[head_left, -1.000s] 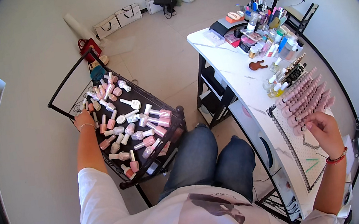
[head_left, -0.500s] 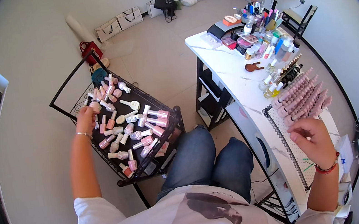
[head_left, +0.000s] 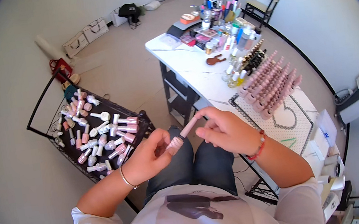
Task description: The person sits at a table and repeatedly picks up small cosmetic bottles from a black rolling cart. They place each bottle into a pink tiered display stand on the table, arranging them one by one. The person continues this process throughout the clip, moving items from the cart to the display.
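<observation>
Right now our left hand [head_left: 152,156] clamps the pink bottle [head_left: 175,144] above our lap [head_left: 174,173]; our right hand [head_left: 225,130] meets its cap [head_left: 189,127], its grip unclear; a weak hold during twisting could drop it.

Left hand [head_left: 151,157] holds pink bottle [head_left: 175,144]; right hand [head_left: 227,129] at cap [head_left: 189,127].

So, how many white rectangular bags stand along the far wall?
3. One white rectangular bag at the left, a second bag close to its right, and a third bag farther right, partly hidden by a soft black bag. Others may be hidden.
</observation>
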Demonstrator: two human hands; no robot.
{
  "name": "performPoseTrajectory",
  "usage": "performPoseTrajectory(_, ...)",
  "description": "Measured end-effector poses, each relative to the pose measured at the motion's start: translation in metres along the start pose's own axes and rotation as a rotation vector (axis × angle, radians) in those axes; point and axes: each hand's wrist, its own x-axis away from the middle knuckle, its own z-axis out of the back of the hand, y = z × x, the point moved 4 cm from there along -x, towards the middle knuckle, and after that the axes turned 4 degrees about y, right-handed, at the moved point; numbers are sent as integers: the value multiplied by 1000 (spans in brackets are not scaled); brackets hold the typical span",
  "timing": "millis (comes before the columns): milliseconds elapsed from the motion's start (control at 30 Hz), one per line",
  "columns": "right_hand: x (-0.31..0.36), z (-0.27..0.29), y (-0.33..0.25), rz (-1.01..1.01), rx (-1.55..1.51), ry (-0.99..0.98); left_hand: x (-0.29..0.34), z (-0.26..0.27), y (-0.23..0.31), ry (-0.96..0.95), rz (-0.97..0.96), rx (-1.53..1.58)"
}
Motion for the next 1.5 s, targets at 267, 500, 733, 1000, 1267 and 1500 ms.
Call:
performPoseTrajectory(267,2,9,32,-221,-229,-53,-5,-31,34,59,-307,-447)
performPoseTrajectory(500,51,111,-33,197,517,398,0,-21,44,10,-448,-464)
performPoseTrajectory(733,115,249,-20,-169,964,745,13,32,22,141,-291,-486)
performPoseTrajectory(1000,114,312,101,-408,1073,742,23,91,1,453,-253,-511)
performPoseTrajectory(1267,95,318,152,-361,1101,771,49,131,-31,602,-164,-500)
performPoseTrajectory(1500,86,326,169,-385,1101,761,63,149,-47,682,-91,-461)
